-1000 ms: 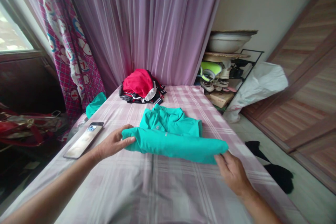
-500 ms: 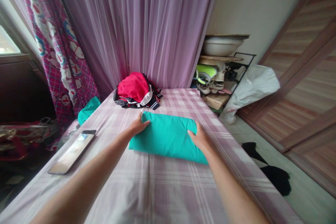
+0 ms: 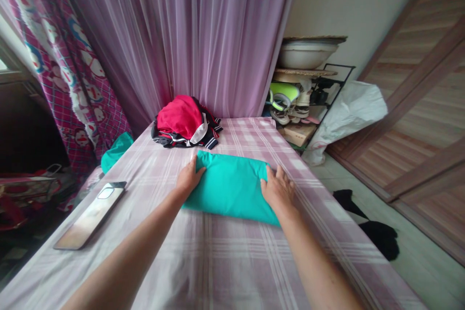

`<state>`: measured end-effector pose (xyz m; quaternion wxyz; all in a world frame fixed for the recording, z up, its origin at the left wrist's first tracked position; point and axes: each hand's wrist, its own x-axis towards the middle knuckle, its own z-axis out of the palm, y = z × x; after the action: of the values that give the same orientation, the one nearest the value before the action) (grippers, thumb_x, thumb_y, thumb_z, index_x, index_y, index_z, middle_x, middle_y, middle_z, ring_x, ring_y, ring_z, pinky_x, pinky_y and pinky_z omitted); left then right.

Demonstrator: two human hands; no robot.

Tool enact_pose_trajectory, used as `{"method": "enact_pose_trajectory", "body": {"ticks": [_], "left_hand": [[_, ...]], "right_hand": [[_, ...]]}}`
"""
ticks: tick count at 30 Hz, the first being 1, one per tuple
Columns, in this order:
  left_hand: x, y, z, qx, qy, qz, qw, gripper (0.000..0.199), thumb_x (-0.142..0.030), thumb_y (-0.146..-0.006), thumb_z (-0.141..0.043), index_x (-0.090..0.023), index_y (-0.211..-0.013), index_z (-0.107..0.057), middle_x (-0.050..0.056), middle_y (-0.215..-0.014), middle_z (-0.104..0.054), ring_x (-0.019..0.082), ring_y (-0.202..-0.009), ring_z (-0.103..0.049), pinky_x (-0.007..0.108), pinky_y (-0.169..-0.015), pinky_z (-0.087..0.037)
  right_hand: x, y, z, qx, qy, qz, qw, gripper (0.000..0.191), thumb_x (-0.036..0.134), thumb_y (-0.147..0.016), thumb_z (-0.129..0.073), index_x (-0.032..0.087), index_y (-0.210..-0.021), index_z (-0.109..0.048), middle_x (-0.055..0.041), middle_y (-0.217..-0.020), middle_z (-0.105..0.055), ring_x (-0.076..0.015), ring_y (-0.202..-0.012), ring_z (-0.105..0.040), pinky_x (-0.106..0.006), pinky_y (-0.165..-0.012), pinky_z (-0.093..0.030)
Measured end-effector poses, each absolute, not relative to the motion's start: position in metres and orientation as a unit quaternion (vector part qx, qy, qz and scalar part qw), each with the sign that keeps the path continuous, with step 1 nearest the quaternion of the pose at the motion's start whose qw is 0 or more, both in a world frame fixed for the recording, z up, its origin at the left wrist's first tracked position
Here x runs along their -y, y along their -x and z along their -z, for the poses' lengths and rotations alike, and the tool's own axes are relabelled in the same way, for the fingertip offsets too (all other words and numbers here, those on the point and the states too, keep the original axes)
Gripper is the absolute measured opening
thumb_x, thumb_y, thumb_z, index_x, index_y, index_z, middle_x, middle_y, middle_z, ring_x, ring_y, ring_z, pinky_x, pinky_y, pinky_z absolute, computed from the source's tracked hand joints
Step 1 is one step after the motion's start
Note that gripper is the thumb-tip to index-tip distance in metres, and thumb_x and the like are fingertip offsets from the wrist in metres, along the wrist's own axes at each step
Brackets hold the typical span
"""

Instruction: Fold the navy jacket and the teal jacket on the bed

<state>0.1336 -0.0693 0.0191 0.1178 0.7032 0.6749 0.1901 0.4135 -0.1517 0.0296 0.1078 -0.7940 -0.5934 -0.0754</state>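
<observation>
A folded teal cloth (image 3: 232, 186) lies on the pink checked table cover (image 3: 218, 266). At its left edge is my left hand (image 3: 189, 177), the thumb on top and the other fingers closed round the side. My right hand (image 3: 279, 188) rests at the right edge with its fingers spread, touching the cloth. Beyond the cloth sits a heap of red and black clothing (image 3: 185, 121). A phone (image 3: 90, 215) lies face down to the left of my left arm.
Another teal cloth (image 3: 116, 151) hangs at the left edge. Purple curtains (image 3: 218, 34) stand behind the table. On the right are a shoe rack (image 3: 329, 101), a white bag (image 3: 348, 116) and black cloth (image 3: 379, 237) on the floor.
My right hand's fingers have spread out from the cloth's right edge. My left hand stays at the left edge. The view has shifted slightly.
</observation>
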Motion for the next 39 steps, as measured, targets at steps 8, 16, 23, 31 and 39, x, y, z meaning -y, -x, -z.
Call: {"method": "enact_pose_trajectory", "body": {"ticks": [8,16,23,31,39], "left_hand": [[0.072,-0.115,-0.02,-0.745,-0.639,-0.128,0.142,0.075,-0.058,-0.094,-0.041,-0.007,-0.149,-0.036,0.024,-0.142,-0.056,0.035,-0.13,-0.055,0.044,-0.104,-0.042],[0.091,-0.122,-0.02,-0.732,-0.644,-0.135,0.173,0.065,-0.051,-0.093,-0.047,-0.012,-0.145,-0.041,0.022,-0.135,-0.063,0.034,-0.122,-0.062,0.043,-0.098,-0.047],[0.142,-0.094,-0.021,-0.749,-0.631,-0.134,0.151,0.067,-0.049,-0.096,-0.041,-0.014,-0.152,-0.033,0.02,-0.134,-0.063,0.034,-0.12,-0.063,0.044,-0.095,-0.05],[0.122,-0.161,-0.056,-0.617,-0.768,-0.173,-0.017,0.054,-0.043,-0.099,-0.038,-0.021,-0.147,-0.045,0.011,-0.158,-0.04,0.03,-0.148,-0.031,0.052,-0.121,-0.023],[0.103,-0.168,-0.006,-0.652,-0.748,-0.11,0.056,0.063,-0.054,-0.098,-0.034,-0.021,-0.151,-0.04,0.011,-0.161,-0.033,0.029,-0.152,-0.022,0.052,-0.123,-0.015]], "right_hand": [[0.116,-0.376,-0.033,0.694,0.707,0.031,0.133,0.06,0.054,-0.1,-0.03,0.027,-0.153,-0.038,-0.0125,-0.162,-0.03,-0.0347,-0.149,-0.021,-0.066,-0.113,-0.016],[0.099,-0.379,-0.017,0.708,0.699,-0.087,0.051,0.061,0.058,-0.1,-0.028,0.031,-0.154,-0.036,-0.009,-0.163,-0.029,-0.0318,-0.15,-0.021,-0.068,-0.114,-0.009],[0.121,-0.359,-0.02,0.725,0.679,-0.073,0.089,0.059,0.055,-0.101,-0.03,0.028,-0.152,-0.04,-0.0112,-0.162,-0.033,-0.03,-0.15,-0.022,-0.064,-0.117,-0.006],[0.127,-0.35,-0.017,0.724,0.681,-0.063,0.093,0.061,0.055,-0.101,-0.03,0.026,-0.153,-0.04,-0.012,-0.161,-0.033,-0.0312,-0.15,-0.023,-0.063,-0.117,-0.006],[0.128,-0.39,-0.008,0.624,0.774,-0.076,0.078,0.064,0.055,-0.101,-0.028,0.023,-0.156,-0.032,-0.0163,-0.161,-0.032,-0.0319,-0.145,-0.034,-0.057,-0.115,-0.022]]}}
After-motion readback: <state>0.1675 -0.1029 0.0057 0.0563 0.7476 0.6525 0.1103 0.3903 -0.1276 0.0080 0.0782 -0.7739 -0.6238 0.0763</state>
